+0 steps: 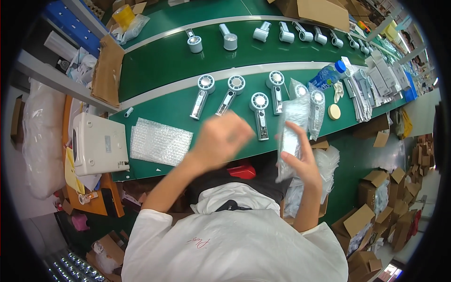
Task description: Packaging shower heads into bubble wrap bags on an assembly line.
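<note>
My right hand (303, 157) grips a long bubble-wrap bag (293, 134) upright above the table's near edge; what lies inside does not show clearly. My left hand (223, 141) hovers over the table front, smeared by motion, its fingers unclear. Just beyond it lie handheld fans with round grilled heads: one fan (202, 96) at the left, a second fan (230, 94) beside it, a third fan (259, 115) nearer me and a fourth fan (276, 91) behind that. A bagged fan (317, 110) lies right of the bubble-wrap bag. Flat bubble-wrap sheets (160, 142) rest at the left.
A green conveyor belt (164, 70) behind the table carries several more fan units (230, 40). A blue-capped bottle (329, 75), a round cream disc (334, 112) and paper stacks (359, 96) stand at the right. A white machine (101, 144) is at the left; cartons (357, 221) fill the floor at the right.
</note>
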A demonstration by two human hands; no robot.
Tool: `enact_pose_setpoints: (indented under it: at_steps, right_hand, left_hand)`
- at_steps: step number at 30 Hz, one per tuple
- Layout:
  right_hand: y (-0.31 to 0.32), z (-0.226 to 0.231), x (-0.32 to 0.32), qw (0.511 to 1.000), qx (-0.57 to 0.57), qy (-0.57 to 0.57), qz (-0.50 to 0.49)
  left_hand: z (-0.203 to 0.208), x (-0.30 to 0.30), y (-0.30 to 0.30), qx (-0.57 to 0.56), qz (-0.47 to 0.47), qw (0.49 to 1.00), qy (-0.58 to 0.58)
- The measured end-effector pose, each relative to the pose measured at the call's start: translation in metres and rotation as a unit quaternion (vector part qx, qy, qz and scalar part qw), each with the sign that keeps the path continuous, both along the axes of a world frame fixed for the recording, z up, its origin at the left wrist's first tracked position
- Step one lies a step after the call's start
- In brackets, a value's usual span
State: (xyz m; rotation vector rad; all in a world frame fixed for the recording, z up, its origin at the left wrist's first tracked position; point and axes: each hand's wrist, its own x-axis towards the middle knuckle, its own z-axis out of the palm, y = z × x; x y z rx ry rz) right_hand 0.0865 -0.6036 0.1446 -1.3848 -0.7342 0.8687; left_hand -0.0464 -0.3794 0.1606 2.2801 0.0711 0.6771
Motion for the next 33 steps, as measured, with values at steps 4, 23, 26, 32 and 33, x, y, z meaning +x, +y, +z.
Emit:
enact_pose_setpoints:
  at_steps: [4, 23, 26, 32, 33]
  right_hand:
    - [0.008, -0.026, 0.058, 0.957, -0.111, -0.254, -0.081]
    - [0.062, -0.099, 0.095, 0.791, -0.307, -0.471, -0.24]
    - [0.058, -0.109, 0.098, 0.776, -0.242, -0.527, -0.249]
    - [0.052, -0.115, 0.085, 0.795, -0.234, -0.506, -0.237]
    - [0.051, -0.117, 0.085, 0.794, -0.254, -0.501, -0.233]
  left_hand:
    - [-0.092, 0.016, 0.098, 0.012, 0.261, 0.963, 0.073]
    - [-0.056, -0.042, 0.077, -0.481, 0.188, 0.853, -0.079]
    - [-0.04, -0.057, 0.048, -0.456, 0.158, 0.869, -0.105]
    - [-0.028, -0.083, 0.006, -0.531, 0.089, 0.832, -0.134]
    - [-0.027, -0.085, 0.002, -0.588, 0.062, 0.794, -0.137]
